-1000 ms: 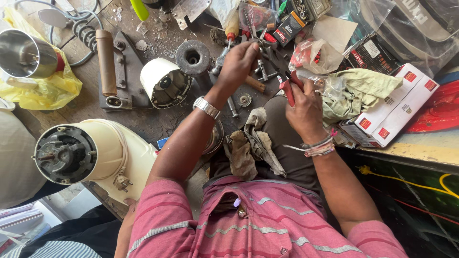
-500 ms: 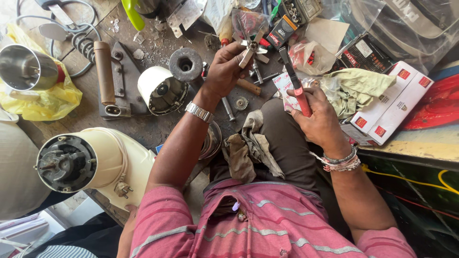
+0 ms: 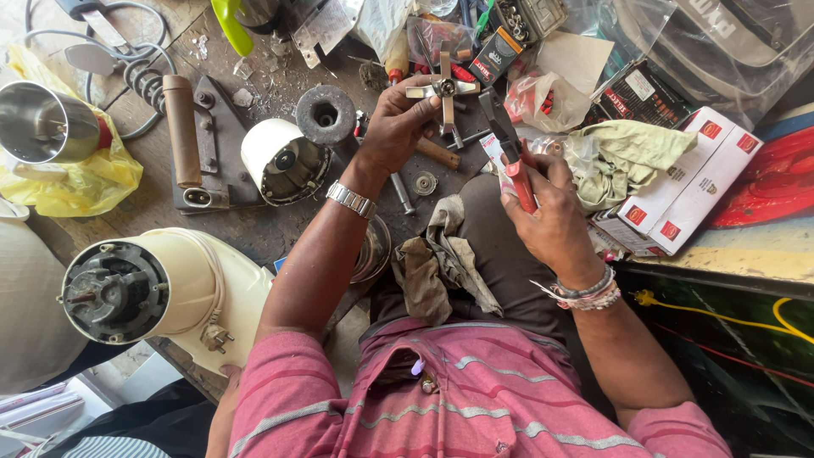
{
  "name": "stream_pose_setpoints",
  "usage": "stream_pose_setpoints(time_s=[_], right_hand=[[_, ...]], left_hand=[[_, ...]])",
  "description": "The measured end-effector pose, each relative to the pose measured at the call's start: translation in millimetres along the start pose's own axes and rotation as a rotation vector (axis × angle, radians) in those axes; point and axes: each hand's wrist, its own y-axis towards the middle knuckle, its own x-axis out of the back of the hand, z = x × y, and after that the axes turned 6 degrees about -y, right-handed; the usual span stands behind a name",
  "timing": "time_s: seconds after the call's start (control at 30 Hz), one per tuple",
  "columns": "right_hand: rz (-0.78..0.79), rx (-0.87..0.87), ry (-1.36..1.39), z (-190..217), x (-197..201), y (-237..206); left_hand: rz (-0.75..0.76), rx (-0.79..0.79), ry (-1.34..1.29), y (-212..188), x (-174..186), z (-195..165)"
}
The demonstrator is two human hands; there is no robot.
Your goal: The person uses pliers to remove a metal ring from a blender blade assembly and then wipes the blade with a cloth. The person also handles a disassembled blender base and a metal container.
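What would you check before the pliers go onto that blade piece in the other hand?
1. Left hand holds the cross-shaped blade part firmly: ok, fingers wrap its base.
2. Right hand grips the red-handled pliers: ok.
3. Plier tips are lined up on the blade hub: not ok, they sit just to its right.
4. Plier tips are parted enough to bite: cannot tell.
5. Fingers stay off the blade edges: ok, the arms stick out free.
6. Rag on the lap to catch drops: ok.

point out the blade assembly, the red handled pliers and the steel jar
blade assembly (image 3: 443,87), head view, on its central hub
red handled pliers (image 3: 519,178), head view, on the red grip
steel jar (image 3: 42,125), head view, on its shiny side wall
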Motion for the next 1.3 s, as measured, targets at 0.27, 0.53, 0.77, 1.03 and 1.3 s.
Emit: stream_pose_setpoints(time_s=[0.27,0.53,0.77,1.03,1.3], right_hand=[[0.027,-0.027,-0.046,-5.0,-15.3,9.6],[0.324,-0.508,0.585,-26.3,-30.8,6.6],[0.586,-0.643,1.347,-43.1,-35.1,17.3],[0.462,-0.254,0.495,-91.1,-61.1,14.2],[0.738,-0.486,0.356,-98.5,-65.2,32.1]], left_hand=[[0.049,-0.028,0.224,2.3,-5.1,2.0],[0.076,-0.053,0.594,3.0,-20.9,-0.9],[-0.096,-0.032,0.903,3.3,-16.9,-2.2],[-0.421,-0.55,1.317,1.7,-5.7,14.1],[-0.577,-0.68,1.019,3.8,-10.9,9.8]])
